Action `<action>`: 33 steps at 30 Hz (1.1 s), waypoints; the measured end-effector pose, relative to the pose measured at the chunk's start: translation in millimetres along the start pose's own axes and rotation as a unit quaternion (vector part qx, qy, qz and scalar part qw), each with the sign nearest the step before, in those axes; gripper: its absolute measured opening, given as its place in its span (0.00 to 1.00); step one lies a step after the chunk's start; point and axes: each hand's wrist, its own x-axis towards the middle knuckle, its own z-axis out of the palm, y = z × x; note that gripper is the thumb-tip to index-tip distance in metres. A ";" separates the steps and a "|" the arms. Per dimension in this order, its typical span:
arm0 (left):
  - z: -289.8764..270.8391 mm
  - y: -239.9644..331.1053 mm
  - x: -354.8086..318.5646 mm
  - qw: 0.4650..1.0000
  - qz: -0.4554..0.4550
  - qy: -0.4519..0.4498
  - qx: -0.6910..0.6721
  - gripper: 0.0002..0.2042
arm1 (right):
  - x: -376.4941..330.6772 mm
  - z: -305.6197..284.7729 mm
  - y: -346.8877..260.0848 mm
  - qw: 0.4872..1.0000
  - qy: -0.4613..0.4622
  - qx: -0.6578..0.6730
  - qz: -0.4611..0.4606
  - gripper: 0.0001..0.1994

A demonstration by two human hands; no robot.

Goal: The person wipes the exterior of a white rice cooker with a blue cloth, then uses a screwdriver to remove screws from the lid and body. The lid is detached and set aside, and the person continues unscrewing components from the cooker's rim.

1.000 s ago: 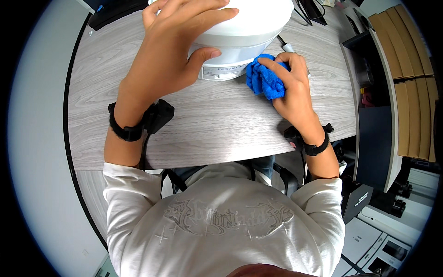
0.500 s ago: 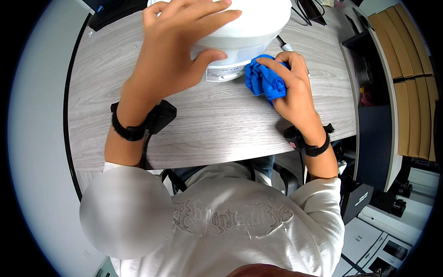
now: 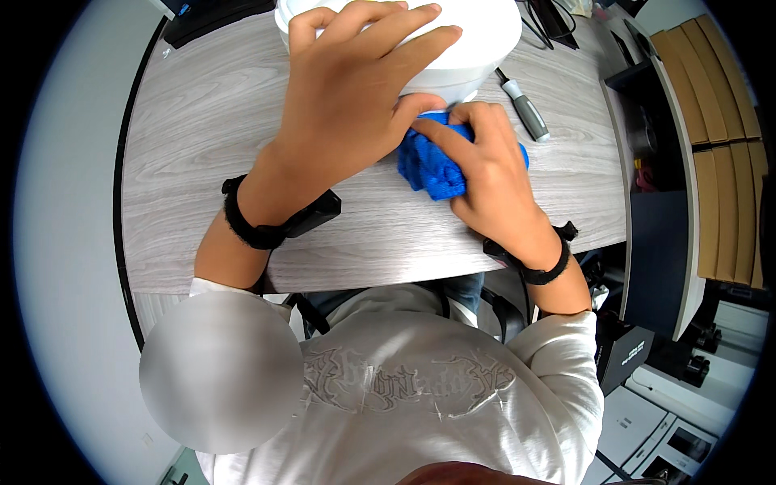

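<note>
A white rounded appliance or container (image 3: 485, 36) stands at the far middle of the desk, cut off by the top edge of the view. My left hand (image 3: 356, 89) lies over its left part with the fingers spread across the top and the thumb down its near side. Bunched in my right hand (image 3: 493, 174) is a blue cloth (image 3: 432, 166), pressed against the lower front of the white body. The left thumb is close to the cloth; whether they touch I cannot tell. Both wrists wear black straps with small devices.
On the grey wood-grain desk (image 3: 186, 162), a screwdriver (image 3: 527, 113) with a grey handle lies right of the white body. Black cables (image 3: 554, 28) run behind it. A black case (image 3: 214, 24) sits far left. Shelves with cardboard boxes (image 3: 723, 97) rise at the right.
My right hand has moved left with the cloth along the front of the white body. The left hand has shifted right. The screwdriver's handle has come into full view.
</note>
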 end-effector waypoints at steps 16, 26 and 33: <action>-20.5 -21.6 1.1 0.998 0.026 -0.059 -0.006 0.25 | 2.2 0.5 1.5 1.000 0.009 -0.028 0.000 0.30; -8.7 -5.3 2.6 0.999 0.015 -0.036 0.016 0.25 | -4.3 10.6 -0.7 0.997 -0.039 -0.057 0.016 0.29; -29.0 -42.1 3.3 0.990 0.087 0.050 -0.095 0.30 | -8.3 4.8 12.9 1.000 -0.015 -0.025 0.011 0.32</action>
